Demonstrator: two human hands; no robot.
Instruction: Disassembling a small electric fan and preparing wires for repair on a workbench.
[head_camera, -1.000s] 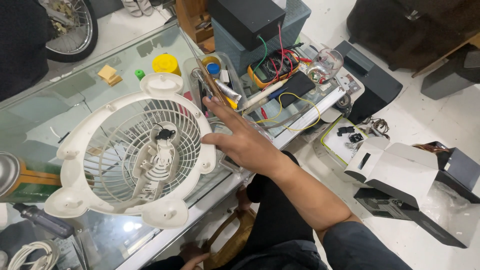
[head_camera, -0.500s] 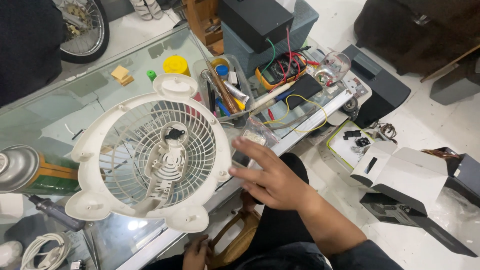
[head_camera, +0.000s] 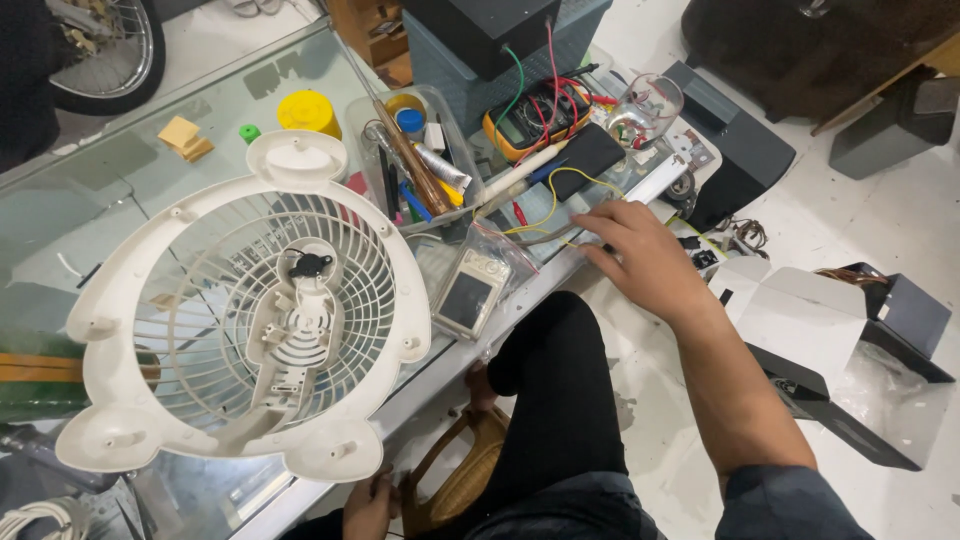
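A white plastic fan grille (head_camera: 110, 300) lies flat on the glass table (head_camera: 60, 215), its motor mount at the centre. My right hand (head_camera: 640, 255) rests at the table's front edge to the right of the grille, fingers spread, fingertips on loose yellow and grey wires (head_camera: 540, 225). It holds nothing. A clear bag with a small grey device (head_camera: 470, 290) lies between the grille and that hand. My left hand (head_camera: 368, 505) is low at the frame's bottom, beside a wicker stool (head_camera: 455, 480); its grip is hidden.
A clear tray of tools (head_camera: 400, 160), a yellow multimeter (head_camera: 530, 115), a black case (head_camera: 590, 155) and a glass jar (head_camera: 650, 105) crowd the table's right end. A yellow lid (head_camera: 308, 112) sits behind the grille. An open white box (head_camera: 800, 320) lies on the floor.
My right hand has left the grille's right rim and moved right along the table edge to the loose wires. The grille has stayed in place.
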